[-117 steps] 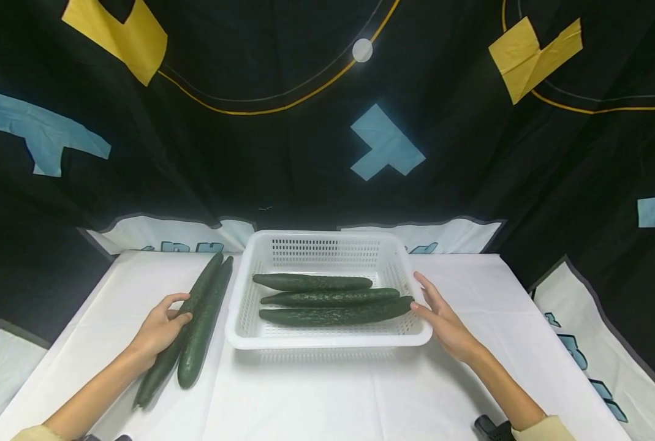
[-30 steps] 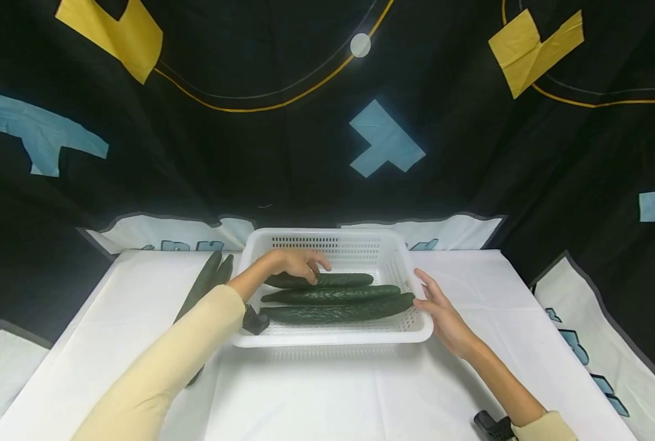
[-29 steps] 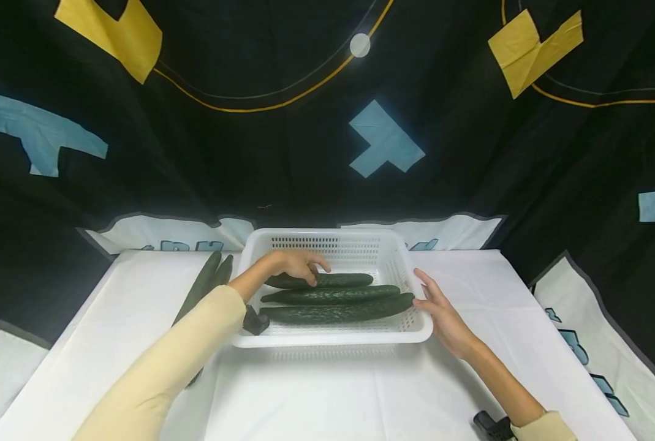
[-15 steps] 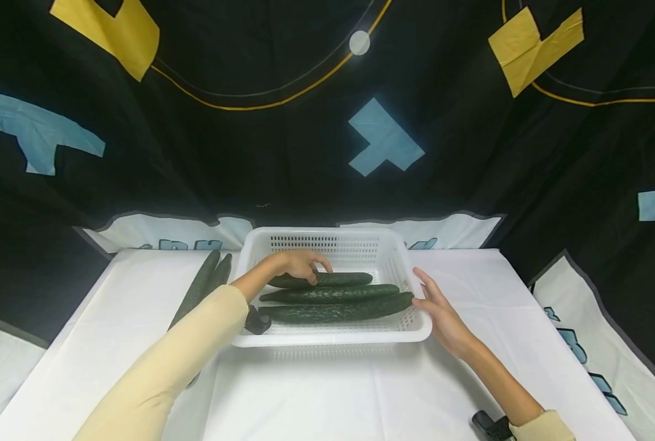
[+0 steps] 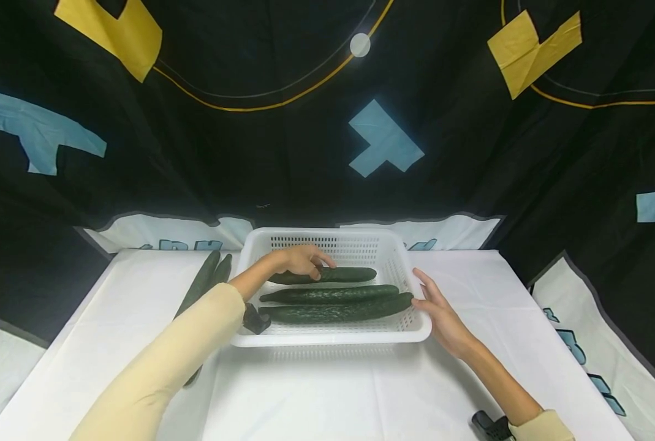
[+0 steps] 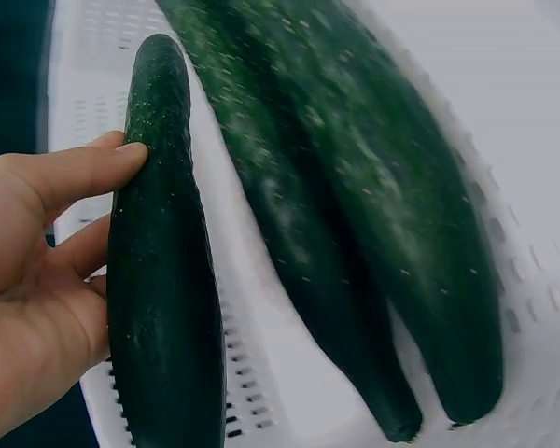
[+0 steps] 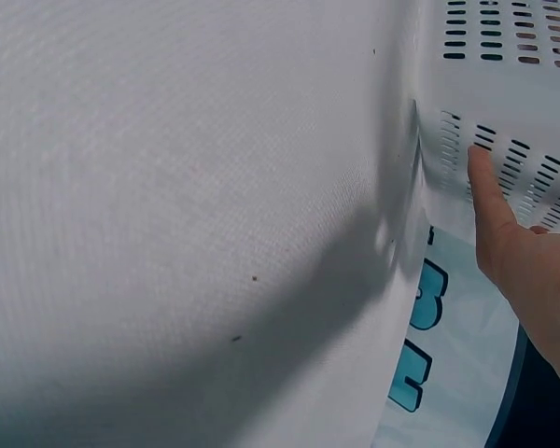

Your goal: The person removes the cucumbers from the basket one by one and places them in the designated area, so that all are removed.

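A white perforated plastic basket (image 5: pixel 327 339) holds three long dark green cucumbers. My left hand (image 5: pixel 301 260) reaches over its left side and pinches the rearmost cucumber (image 5: pixel 352 274) between thumb and fingers. In the left wrist view, fingertips press both sides of that cucumber (image 6: pixel 163 280), apart from the other two. The middle cucumber (image 5: pixel 333 294) and front cucumber (image 5: pixel 338 310) lie close together. At the basket's right side my right hand (image 5: pixel 448 327) grips the rim, thumb over the edge. In the right wrist view a finger of the right hand (image 7: pixel 541 289) lies along the slotted outer wall.
Two more cucumbers, a left one (image 5: pixel 200 285) and a right one (image 5: pixel 222 271), lie on the white-covered table (image 5: pixel 299 398) left of the basket, partly hidden by my left sleeve (image 5: pixel 156 373). A black curtain (image 5: pixel 222 171) hangs behind the table.
Earlier my left hand was at the cucumbers on the table, then moved into the basket. Since half a second ago the rearmost cucumber has shifted slightly backward with it. The right hand stays.
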A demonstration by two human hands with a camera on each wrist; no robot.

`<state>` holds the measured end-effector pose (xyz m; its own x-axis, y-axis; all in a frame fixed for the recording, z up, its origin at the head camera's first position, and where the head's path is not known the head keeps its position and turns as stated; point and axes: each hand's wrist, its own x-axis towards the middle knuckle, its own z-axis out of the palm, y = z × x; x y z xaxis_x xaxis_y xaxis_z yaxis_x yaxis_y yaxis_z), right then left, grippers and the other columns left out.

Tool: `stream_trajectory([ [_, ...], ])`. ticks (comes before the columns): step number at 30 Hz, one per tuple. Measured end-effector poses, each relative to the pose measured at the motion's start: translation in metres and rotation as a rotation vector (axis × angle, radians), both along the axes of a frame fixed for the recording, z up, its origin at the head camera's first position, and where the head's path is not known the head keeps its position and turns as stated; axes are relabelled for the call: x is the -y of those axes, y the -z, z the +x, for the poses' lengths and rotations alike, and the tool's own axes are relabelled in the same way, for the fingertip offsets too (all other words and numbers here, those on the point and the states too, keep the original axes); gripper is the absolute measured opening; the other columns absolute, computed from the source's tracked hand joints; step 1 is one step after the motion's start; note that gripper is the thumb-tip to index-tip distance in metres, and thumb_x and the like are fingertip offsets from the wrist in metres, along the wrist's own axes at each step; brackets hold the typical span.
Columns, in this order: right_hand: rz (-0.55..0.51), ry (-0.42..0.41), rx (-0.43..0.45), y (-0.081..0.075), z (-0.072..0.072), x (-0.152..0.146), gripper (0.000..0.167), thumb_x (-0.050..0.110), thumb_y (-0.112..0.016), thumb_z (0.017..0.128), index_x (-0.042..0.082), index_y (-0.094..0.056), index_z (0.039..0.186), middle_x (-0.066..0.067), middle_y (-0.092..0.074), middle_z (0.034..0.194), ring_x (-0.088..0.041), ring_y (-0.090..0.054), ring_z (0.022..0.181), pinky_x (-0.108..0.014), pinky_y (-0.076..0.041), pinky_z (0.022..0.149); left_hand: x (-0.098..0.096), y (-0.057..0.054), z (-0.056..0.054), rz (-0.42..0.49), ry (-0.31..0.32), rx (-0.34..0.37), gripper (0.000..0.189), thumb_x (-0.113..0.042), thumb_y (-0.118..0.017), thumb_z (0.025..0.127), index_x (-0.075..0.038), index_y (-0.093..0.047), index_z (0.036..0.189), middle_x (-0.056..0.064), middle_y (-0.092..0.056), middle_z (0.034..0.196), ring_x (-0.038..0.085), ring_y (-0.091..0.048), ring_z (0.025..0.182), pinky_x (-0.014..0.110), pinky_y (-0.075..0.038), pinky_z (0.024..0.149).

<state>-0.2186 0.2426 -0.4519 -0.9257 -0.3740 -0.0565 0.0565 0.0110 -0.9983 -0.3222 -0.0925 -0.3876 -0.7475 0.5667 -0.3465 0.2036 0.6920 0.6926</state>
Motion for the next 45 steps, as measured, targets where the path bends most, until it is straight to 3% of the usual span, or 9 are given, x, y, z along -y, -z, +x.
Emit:
stream_trajectory([
  [7, -0.014, -0.002, 0.002, 0.000, 0.001, 0.000, 0.074, 0.014, -0.044, 0.103, 0.018, 0.001, 0.161, -0.018, -0.003, 0.164, -0.039, -0.023, 0.143, -0.027, -0.040, 0.099, 0.001, -0.020, 0.007, 0.096, 0.023, -0.049, 0.047, 0.006, -0.063, 0.089, -0.008, -0.064, 0.134, 0.016, -0.049, 0.146, 0.036, -0.042, 0.137, 0.051, -0.040, 0.106],
  [13, 0.000, -0.003, 0.001, -0.001, 0.001, 0.000, 0.074, 0.015, -0.045, 0.103, 0.019, 0.001, 0.161, -0.016, 0.000, 0.165, -0.037, -0.019, 0.145, -0.030, -0.036, 0.102, 0.015, -0.036, 0.015, 0.180, 0.012, -0.105, 0.046, 0.002, -0.063, 0.092, -0.008, -0.061, 0.137, 0.013, -0.048, 0.148, 0.037, -0.042, 0.137, 0.049, -0.042, 0.104],
  [21, 0.006, -0.009, -0.003, -0.001, 0.001, -0.001, 0.074, 0.015, -0.045, 0.103, 0.018, 0.002, 0.161, -0.016, 0.005, 0.165, -0.038, -0.016, 0.146, -0.030, -0.037, 0.101, 0.046, -0.053, 0.031, 0.254, -0.131, -0.196, 0.048, -0.002, -0.064, 0.093, -0.008, -0.057, 0.140, 0.015, -0.050, 0.145, 0.036, -0.045, 0.133, 0.054, -0.043, 0.102],
  [29, 0.020, -0.003, 0.000, -0.002, 0.001, 0.000, 0.074, 0.016, -0.045, 0.103, 0.019, 0.001, 0.161, -0.014, 0.009, 0.165, -0.037, -0.011, 0.148, -0.043, -0.029, 0.109, 0.087, -0.061, 0.053, 0.294, -0.292, -0.256, 0.048, -0.006, -0.065, 0.092, -0.007, -0.057, 0.140, 0.018, -0.049, 0.144, 0.041, -0.048, 0.129, 0.056, -0.043, 0.101],
  [34, 0.021, 0.004, 0.000, -0.002, 0.002, 0.000, 0.074, 0.016, -0.046, 0.103, 0.019, 0.000, 0.161, -0.014, 0.011, 0.165, -0.037, -0.008, 0.149, -0.034, -0.034, 0.105, 0.118, -0.059, 0.072, 0.275, -0.395, -0.277, 0.050, -0.010, -0.065, 0.094, -0.007, -0.053, 0.142, 0.021, -0.047, 0.145, 0.044, -0.050, 0.127, 0.058, -0.042, 0.101],
  [40, 0.015, 0.001, 0.001, -0.003, 0.003, -0.001, 0.074, 0.016, -0.046, 0.103, 0.020, 0.000, 0.161, -0.014, 0.010, 0.165, -0.037, -0.013, 0.147, -0.030, -0.038, 0.100, 0.152, -0.046, 0.092, 0.257, -0.524, -0.257, 0.056, -0.014, -0.063, 0.097, -0.005, -0.044, 0.149, 0.030, -0.040, 0.147, 0.050, -0.045, 0.128, 0.061, -0.043, 0.098],
  [45, 0.017, 0.001, 0.003, -0.004, 0.002, 0.000, 0.074, 0.016, -0.046, 0.103, 0.020, -0.001, 0.161, -0.015, 0.005, 0.165, -0.036, -0.018, 0.145, -0.029, -0.039, 0.100, 0.180, -0.033, 0.107, 0.289, -0.571, -0.251, 0.057, -0.012, -0.060, 0.098, -0.003, -0.040, 0.150, 0.033, -0.036, 0.148, 0.051, -0.047, 0.126, 0.049, -0.051, 0.090],
])
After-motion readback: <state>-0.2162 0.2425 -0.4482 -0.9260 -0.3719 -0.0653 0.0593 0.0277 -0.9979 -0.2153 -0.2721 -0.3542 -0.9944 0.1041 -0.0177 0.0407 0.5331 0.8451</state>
